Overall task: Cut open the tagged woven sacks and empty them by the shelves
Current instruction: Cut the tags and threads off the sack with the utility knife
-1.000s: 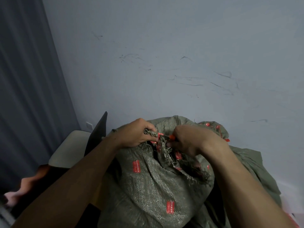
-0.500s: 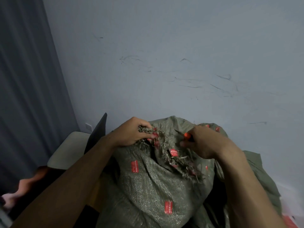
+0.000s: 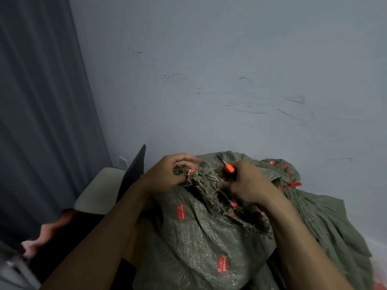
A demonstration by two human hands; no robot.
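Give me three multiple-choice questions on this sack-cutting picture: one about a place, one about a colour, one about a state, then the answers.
1. The curtain hangs where? A) left of the front sack B) right of it C) over it
2. On the cutter, the collar is? A) blue B) orange C) yellow
3. The left hand does what? A) lies flat B) holds the cutter C) grips the front sack's frayed mouth
Answers: 1 A, it fills the picture's left edge; 2 B, orange shows above the right hand; 3 C, its fingers curl round the fringe.
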